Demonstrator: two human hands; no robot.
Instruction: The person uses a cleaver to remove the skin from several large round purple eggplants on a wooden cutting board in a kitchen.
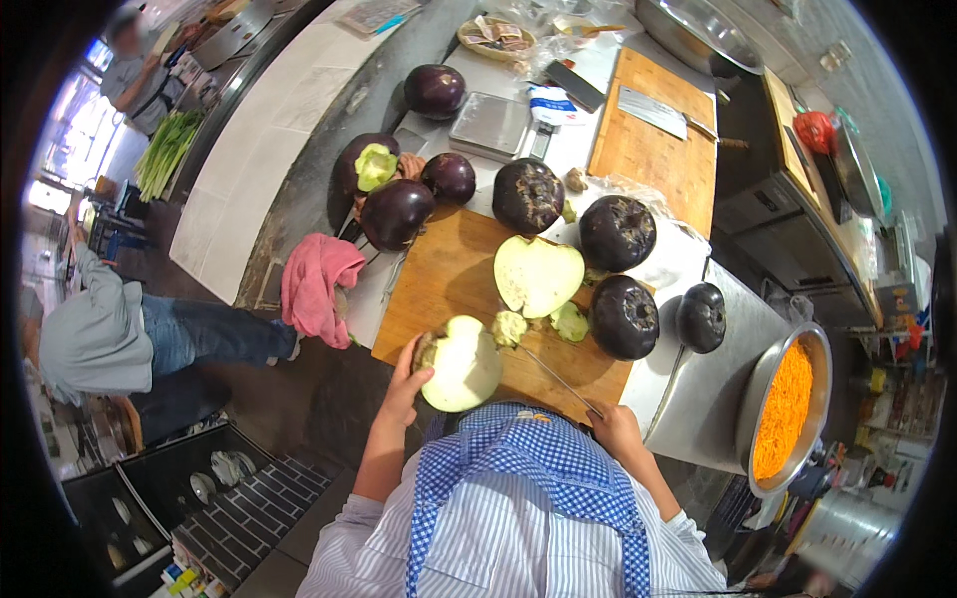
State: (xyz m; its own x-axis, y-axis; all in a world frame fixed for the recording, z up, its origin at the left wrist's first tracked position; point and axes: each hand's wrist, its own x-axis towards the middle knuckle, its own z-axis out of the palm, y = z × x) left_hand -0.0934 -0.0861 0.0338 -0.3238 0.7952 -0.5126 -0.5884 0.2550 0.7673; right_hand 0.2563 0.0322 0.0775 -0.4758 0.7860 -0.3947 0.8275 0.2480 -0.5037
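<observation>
My left hand [401, 390] grips a halved round eggplant [465, 368] at the near left edge of a wooden cutting board [441, 276], its pale cut face turned up. In my right hand [619, 432] is a knife [557, 376], seen nearly edge-on and slanting over the board; its handle is mostly hidden by my fingers. The knife tip is close to a small pale cut piece [510, 329]. Beyond it another eggplant half [537, 273] lies cut face up. A thin pale green slice [569, 322] rests beside a dark whole eggplant [624, 317].
Several whole eggplants [528, 196] surround the board. Behind stand a scale [490, 125] and a second board [658, 164] with a cleaver [652, 112]. A pink cloth [320, 280] hangs left; a metal bowl [821, 389] of orange shreds stands right. Two people are at left.
</observation>
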